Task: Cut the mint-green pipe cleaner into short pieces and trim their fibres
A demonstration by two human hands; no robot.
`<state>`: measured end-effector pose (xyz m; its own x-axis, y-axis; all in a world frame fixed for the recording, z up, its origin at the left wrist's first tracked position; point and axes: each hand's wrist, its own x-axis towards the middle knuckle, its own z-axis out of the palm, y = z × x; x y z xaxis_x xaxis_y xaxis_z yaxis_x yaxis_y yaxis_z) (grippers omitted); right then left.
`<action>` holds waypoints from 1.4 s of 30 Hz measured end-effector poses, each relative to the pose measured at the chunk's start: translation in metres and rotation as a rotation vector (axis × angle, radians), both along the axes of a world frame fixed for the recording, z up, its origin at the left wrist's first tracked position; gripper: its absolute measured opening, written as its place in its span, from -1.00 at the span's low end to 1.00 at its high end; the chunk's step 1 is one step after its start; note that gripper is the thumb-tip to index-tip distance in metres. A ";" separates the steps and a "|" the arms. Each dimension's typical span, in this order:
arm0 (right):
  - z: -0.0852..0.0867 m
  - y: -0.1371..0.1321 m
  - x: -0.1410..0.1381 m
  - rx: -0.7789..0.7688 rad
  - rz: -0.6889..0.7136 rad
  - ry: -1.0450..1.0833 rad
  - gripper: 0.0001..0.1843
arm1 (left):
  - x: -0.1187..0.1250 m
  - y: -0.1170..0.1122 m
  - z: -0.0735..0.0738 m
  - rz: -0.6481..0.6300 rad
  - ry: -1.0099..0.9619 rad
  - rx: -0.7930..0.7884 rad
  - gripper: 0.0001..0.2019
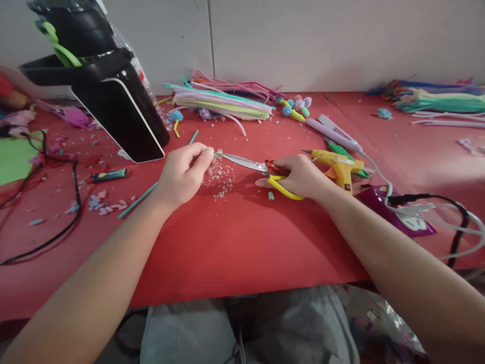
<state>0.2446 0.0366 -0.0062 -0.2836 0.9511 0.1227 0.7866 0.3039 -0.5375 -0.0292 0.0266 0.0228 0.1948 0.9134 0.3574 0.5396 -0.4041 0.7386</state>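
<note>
My left hand (186, 172) is closed in a pinch, thumb against fingers. A small pale-green tip, apparently a pipe cleaner end (216, 153), pokes out of the pinch; the fingers hide the rest. Yellow-and-red-handled scissors (244, 162) are gripped in my right hand (299, 174), their blade tips touching or nearly touching that end. Whether the blades are slightly parted, I cannot tell. Pale fuzz clippings (223, 183) are scattered on the red table below the tips. A teal pipe cleaner (138, 201) lies slantwise, passing behind my left hand.
A black tumbler (151, 108) with a phone (119, 119) leaning on it stands at left. Pipe cleaner bundles (227, 101) lie along the wall. Right of my hand are a yellow glue gun (339, 167), a lilac straightener (333, 134) and corded purple device (401, 210). A black cable (78, 187) curves at left.
</note>
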 end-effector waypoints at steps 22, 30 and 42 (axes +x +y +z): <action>0.001 0.000 0.000 -0.024 -0.001 0.015 -0.27 | 0.001 0.001 -0.001 -0.011 -0.020 0.005 -0.71; 0.002 -0.001 0.000 -0.037 0.004 0.009 -0.27 | 0.000 0.001 -0.001 -0.008 -0.012 0.012 -0.69; 0.002 0.000 -0.001 -0.007 0.009 0.005 -0.23 | 0.002 0.000 0.001 -0.002 -0.020 -0.004 -0.72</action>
<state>0.2439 0.0368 -0.0047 -0.2911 0.9494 0.1179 0.7812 0.3070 -0.5436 -0.0276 0.0265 0.0234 0.1895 0.9145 0.3575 0.5237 -0.4021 0.7510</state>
